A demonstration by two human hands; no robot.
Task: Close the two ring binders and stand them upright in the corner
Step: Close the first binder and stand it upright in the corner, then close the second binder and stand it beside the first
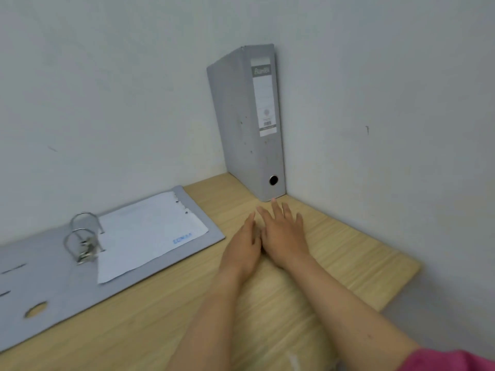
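Beside the standing binder (249,124) | both hands (265,236) hovering spread, empty | open binder (80,263) needing closing next.

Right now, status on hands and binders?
Left hand, right hand open, empty. Closed binder upright in corner. Open binder flat, rings up. Nothing in the way.

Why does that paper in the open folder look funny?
The white sheet in the open ring binder is off the metal rings. It lies askew on the cover, and its punched edge looks torn at the holes. The other binder stands neatly upright in the corner.
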